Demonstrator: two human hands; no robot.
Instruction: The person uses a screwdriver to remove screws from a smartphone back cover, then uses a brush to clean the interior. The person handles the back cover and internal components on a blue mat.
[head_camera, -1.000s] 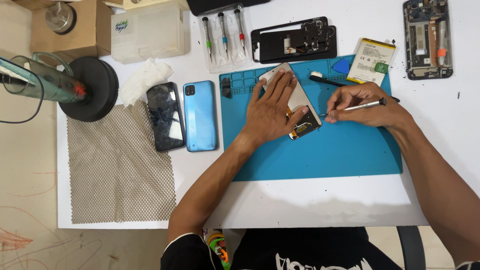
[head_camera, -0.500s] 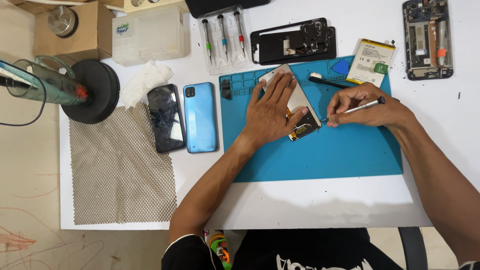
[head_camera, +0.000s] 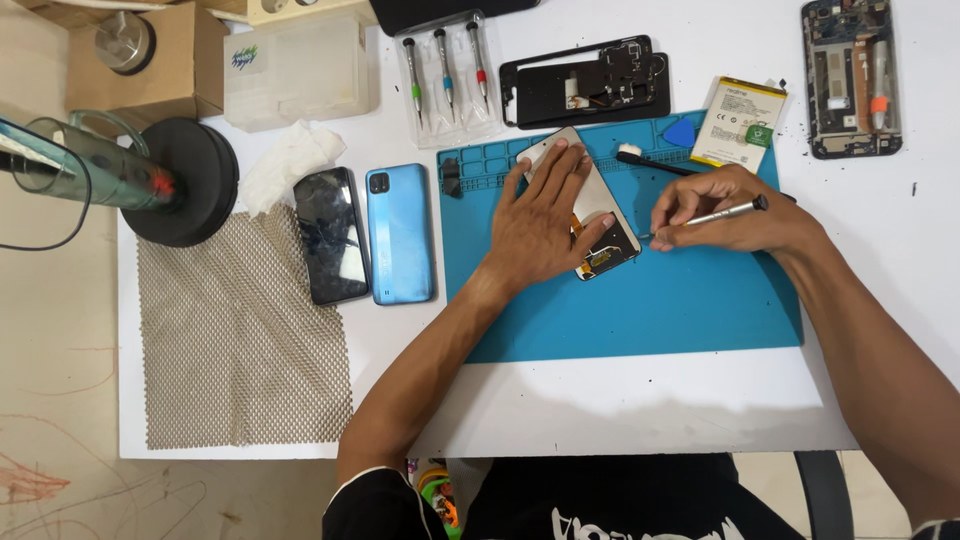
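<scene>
My left hand (head_camera: 541, 222) lies flat, fingers spread, on a phone screen assembly (head_camera: 600, 226) that rests face down on the blue work mat (head_camera: 640, 300). The assembly's lower corner with a gold flex part shows past my fingers. My right hand (head_camera: 722, 212) holds a thin metal screwdriver (head_camera: 712, 214), its tip pointing left at the assembly's right edge.
A blue phone back cover (head_camera: 400, 233) and a cracked black phone (head_camera: 330, 235) lie left of the mat. Behind it sit a black midframe (head_camera: 585, 82), a battery (head_camera: 738, 124), three screwdrivers (head_camera: 445, 62) and an opened phone (head_camera: 850, 77). A mesh sheet (head_camera: 240, 340) covers the left.
The view has shifted slightly. My right hand with the screwdriver has edged a little; my left hand stays pressed on the assembly.
</scene>
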